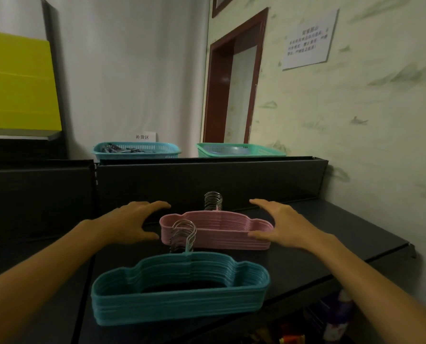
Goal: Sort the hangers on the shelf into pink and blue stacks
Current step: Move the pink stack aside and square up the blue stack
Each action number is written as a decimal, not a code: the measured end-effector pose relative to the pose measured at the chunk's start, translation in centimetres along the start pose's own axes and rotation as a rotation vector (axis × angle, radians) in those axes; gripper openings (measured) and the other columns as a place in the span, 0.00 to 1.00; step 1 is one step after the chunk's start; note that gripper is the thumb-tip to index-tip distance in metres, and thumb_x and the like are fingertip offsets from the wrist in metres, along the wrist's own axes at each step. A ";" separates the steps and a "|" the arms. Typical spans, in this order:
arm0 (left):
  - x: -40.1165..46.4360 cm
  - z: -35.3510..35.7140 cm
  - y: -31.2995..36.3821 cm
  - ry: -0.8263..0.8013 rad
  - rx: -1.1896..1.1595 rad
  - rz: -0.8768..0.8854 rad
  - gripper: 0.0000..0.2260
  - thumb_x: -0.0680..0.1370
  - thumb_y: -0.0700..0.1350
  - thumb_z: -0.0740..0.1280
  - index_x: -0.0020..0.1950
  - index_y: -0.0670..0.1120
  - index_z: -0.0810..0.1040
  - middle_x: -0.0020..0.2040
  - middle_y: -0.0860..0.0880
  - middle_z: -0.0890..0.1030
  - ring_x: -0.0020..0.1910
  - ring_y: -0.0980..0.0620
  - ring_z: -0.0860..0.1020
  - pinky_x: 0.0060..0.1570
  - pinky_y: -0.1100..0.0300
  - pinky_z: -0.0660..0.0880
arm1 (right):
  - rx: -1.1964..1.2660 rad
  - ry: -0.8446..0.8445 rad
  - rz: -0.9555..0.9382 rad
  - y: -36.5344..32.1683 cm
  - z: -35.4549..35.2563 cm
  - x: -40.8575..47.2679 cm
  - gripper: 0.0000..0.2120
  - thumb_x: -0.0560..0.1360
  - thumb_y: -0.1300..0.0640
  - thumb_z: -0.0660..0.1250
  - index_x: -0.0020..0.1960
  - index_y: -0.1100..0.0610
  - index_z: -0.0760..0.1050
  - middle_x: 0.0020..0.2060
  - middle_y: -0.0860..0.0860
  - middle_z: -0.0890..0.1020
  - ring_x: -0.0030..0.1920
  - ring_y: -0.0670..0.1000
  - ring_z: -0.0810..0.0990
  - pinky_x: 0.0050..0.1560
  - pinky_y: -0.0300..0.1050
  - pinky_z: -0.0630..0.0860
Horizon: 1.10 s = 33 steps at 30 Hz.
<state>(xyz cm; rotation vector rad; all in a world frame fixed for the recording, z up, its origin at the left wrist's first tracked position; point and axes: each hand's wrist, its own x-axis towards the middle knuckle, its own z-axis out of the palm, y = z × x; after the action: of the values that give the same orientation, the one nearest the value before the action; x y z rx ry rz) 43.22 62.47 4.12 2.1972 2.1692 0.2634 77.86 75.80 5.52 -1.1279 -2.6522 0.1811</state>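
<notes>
A stack of pink hangers (217,230) lies on the dark shelf (331,247), its metal hooks pointing toward the back panel. In front of it lies a stack of blue hangers (179,289) with its hooks rising just before the pink stack. My left hand (130,223) hovers at the pink stack's left end with fingers spread; the thumb is close to the stack's corner. My right hand (279,223) is at the stack's right end, fingers straight, thumb touching or nearly touching the stack's front edge. Neither hand holds anything.
A dark back panel (207,180) rises behind the shelf. Beyond it stand a blue basket (136,150) and a green basket (239,150). The wall is close on the right. Bottles (338,316) stand on a lower level at the bottom right.
</notes>
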 end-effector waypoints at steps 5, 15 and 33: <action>3.3 2.2 -0.9 -0.063 -0.043 0.067 0.40 0.70 0.62 0.70 0.74 0.65 0.48 0.69 0.53 0.66 0.67 0.52 0.65 0.68 0.51 0.65 | -0.022 -0.103 0.041 2.0 1.7 2.5 0.44 0.66 0.33 0.71 0.75 0.35 0.51 0.68 0.50 0.70 0.68 0.53 0.68 0.64 0.58 0.70; 8.0 3.6 -0.5 -0.148 -0.182 0.142 0.41 0.70 0.52 0.74 0.75 0.61 0.53 0.67 0.54 0.70 0.63 0.56 0.70 0.64 0.59 0.69 | 0.067 -0.181 0.020 4.9 5.2 5.5 0.51 0.57 0.26 0.69 0.74 0.35 0.52 0.67 0.46 0.72 0.66 0.49 0.70 0.65 0.54 0.71; 10.2 4.8 -1.2 -0.242 -0.185 0.105 0.43 0.72 0.48 0.73 0.72 0.69 0.46 0.68 0.52 0.68 0.64 0.53 0.72 0.62 0.51 0.74 | 0.209 -0.256 -0.113 6.7 6.2 8.2 0.46 0.62 0.39 0.77 0.73 0.33 0.54 0.65 0.43 0.72 0.63 0.43 0.71 0.65 0.47 0.71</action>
<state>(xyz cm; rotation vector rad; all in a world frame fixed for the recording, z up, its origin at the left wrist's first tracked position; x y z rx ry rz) 42.84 73.11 0.12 2.1193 1.8320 0.1832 75.26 86.27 -0.35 -0.9410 -2.8236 0.6022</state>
